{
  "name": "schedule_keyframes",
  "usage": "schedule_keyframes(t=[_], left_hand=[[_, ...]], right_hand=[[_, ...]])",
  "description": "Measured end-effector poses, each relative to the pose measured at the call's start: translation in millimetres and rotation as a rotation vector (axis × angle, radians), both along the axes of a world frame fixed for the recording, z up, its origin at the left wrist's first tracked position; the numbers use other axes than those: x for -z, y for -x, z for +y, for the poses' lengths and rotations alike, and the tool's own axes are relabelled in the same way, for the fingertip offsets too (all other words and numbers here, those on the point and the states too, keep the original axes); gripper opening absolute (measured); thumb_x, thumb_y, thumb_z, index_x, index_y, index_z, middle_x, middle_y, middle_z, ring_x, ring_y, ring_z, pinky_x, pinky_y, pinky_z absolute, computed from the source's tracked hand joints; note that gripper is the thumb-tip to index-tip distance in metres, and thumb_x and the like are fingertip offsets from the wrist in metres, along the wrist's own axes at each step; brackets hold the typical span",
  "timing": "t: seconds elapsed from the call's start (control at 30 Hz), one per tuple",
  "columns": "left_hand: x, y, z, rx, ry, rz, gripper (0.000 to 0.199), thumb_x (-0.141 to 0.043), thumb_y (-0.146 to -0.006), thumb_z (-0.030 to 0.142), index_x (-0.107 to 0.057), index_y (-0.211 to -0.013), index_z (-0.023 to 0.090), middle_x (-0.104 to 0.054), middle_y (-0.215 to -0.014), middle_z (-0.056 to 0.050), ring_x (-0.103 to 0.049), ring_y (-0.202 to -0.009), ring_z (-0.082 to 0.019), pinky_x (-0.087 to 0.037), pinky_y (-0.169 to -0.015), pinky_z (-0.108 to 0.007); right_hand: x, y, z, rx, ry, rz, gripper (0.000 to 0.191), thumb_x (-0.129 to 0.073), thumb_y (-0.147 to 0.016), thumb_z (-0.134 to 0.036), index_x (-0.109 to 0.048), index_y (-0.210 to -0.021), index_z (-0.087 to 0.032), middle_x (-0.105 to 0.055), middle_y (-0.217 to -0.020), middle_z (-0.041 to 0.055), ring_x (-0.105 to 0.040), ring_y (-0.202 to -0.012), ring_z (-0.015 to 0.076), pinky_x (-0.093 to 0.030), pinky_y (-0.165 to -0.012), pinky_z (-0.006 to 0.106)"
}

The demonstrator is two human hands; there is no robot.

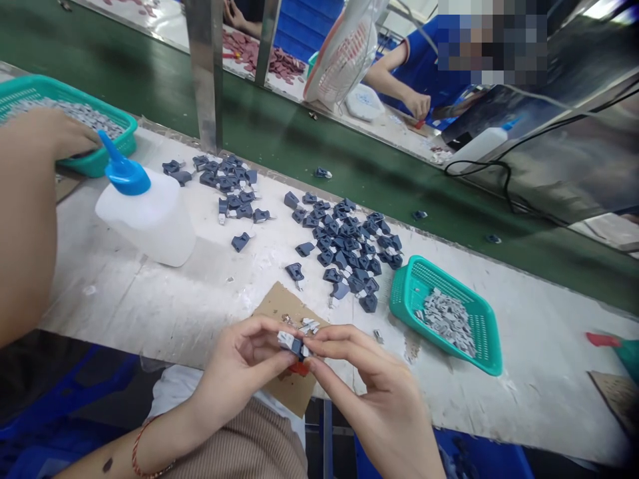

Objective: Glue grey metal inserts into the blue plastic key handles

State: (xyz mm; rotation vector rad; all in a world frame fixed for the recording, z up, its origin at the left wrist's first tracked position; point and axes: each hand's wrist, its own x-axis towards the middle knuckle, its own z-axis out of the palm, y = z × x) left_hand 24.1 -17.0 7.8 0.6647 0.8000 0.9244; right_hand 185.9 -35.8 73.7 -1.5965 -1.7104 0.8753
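While the left hand (238,362) and the right hand (377,386) pinch one small dark-and-grey part (295,346) at lower centre, above cardboard (279,301), similar dark pieces (344,241) lie scattered mid-frame and a green basket (482,327) holds grey bits (446,318) at right.

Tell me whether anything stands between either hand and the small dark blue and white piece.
Nothing visible does: the left hand and right hand both have their fingertips on the piece. The cardboard lies beneath, not between.
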Motion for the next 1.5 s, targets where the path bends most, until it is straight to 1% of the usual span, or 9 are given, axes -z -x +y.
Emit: schedule_keyframes(t=[0.3, 0.57, 0.73, 0.9, 1.0, 1.1, 1.17, 1.37, 1.5], left_hand=[[-2.7, 0.5, 1.3, -0.003, 0.021, 0.004, 0.01, -0.076, -0.076, 0.018, -0.071, -0.084, 0.02, -0.078, -0.088, -0.004, -0.074, -0.08, -0.019, -0.061, -0.074, -0.028], [-4.6, -5.9, 5.4, 0.034, 0.048, -0.097, 0.014, -0.077, -0.077, 0.016, -0.07, -0.088, 0.02, -0.077, -0.087, -0.002, -0.073, -0.073, -0.016, -0.059, -0.072, -0.027], [-6.4, -13.1, 10.6, 0.045, 0.066, -0.12, 0.014, -0.078, -0.077, 0.021, -0.068, -0.086, 0.019, -0.074, -0.073, -0.001, -0.07, -0.062, -0.016, -0.059, -0.066, -0.029], [-4.0, -18.8, 23.0, 0.048, 0.022, 0.012, 0.017, -0.081, -0.072, 0.027, -0.07, -0.083, 0.023, -0.075, -0.08, -0.002, -0.071, -0.075, -0.02, -0.058, -0.072, -0.031], [-6.8, -24.0, 38.0, 0.114, -0.031, 0.081, 0.019, -0.082, -0.07, 0.031, -0.072, -0.084, 0.024, -0.074, -0.071, -0.003, -0.07, -0.067, -0.021, -0.058, -0.067, -0.033], [-15.9, -30.6, 74.3, 0.09, -0.121, 0.165, 0.022, -0.083, -0.068, 0.028, -0.074, -0.087, 0.021, -0.076, -0.079, -0.006, -0.072, -0.075, -0.023, -0.059, -0.073, -0.036], [-21.6, -35.4, 115.2, 0.005, -0.188, 0.26, 0.027, -0.081, -0.071, 0.022, -0.073, -0.096, 0.02, -0.077, -0.096, -0.007, -0.072, -0.089, -0.023, -0.057, -0.085, -0.036], [-21.1, -44.8, 270.1, -0.26, -0.291, 0.659, 0.025, -0.065, -0.09, 0.023, -0.064, -0.112, 0.013, -0.068, -0.115, -0.009, -0.066, -0.102, -0.022, -0.055, -0.088, -0.043], [-20.8, -40.3, 333.3, -0.345, -0.287, 0.976, 0.031, -0.061, -0.092, 0.03, -0.06, -0.12, 0.015, -0.062, -0.123, -0.01, -0.063, -0.106, -0.024, -0.054, -0.089, -0.045]], right_hand=[[8.2, -9.1, 1.7, 0.042, 0.184, 0.26, 0.014, -0.069, -0.086, -0.028, -0.078, -0.097, -0.03, -0.072, -0.098, 0.0046, -0.068, -0.095, 0.0204, -0.057, -0.081, 0.031], [26.9, 7.9, 7.9, 0.11, 0.253, 0.514, 0.031, -0.055, -0.092, -0.05, -0.07, -0.108, -0.027, -0.068, -0.082, 0.001, -0.063, -0.064, 0.0135, -0.054, -0.057, 0.022], [31.8, 15.1, 8.4, 0.134, 0.214, 0.525, 0.032, -0.052, -0.094, -0.049, -0.07, -0.106, -0.025, -0.073, -0.093, 0.0052, -0.069, -0.083, 0.019, -0.056, -0.063, 0.024], [40.2, 8.8, 12.0, 0.215, 0.21, 0.544, 0.032, -0.056, -0.092, -0.049, -0.069, -0.109, -0.024, -0.071, -0.113, 0.0073, -0.068, -0.101, 0.0218, -0.056, -0.083, 0.029], [51.7, 0.3, 19.7, 0.245, 0.27, 0.666, 0.042, -0.05, -0.094, -0.053, -0.062, -0.124, -0.026, -0.069, -0.12, 0.0095, -0.068, -0.099, 0.0224, -0.058, -0.077, 0.031], [59.3, -17.5, 29.5, 0.199, 0.226, 0.748, 0.061, -0.037, -0.094, -0.064, -0.054, -0.134, -0.021, -0.07, -0.087, 0.0083, -0.065, -0.063, 0.0182, -0.053, -0.051, 0.028], [58.1, -36.3, 32.8, 0.231, 0.149, 0.712, 0.062, -0.036, -0.094, -0.063, -0.053, -0.134, -0.019, -0.063, -0.074, 0.0042, -0.057, -0.055, 0.016, -0.049, -0.046, 0.026], [43.6, -120.4, 19.4, 0.651, 0.005, 0.334, 0.048, -0.053, -0.091, -0.054, -0.059, -0.127, -0.022, -0.067, -0.095, 0.0079, -0.064, -0.077, 0.0217, -0.055, -0.06, 0.029], [39.2, -178.9, 8.0, 0.833, -0.007, 0.011, 0.046, -0.055, -0.085, -0.059, -0.068, -0.114, -0.025, -0.07, -0.106, 0.0091, -0.067, -0.091, 0.0283, -0.056, -0.066, 0.033]])
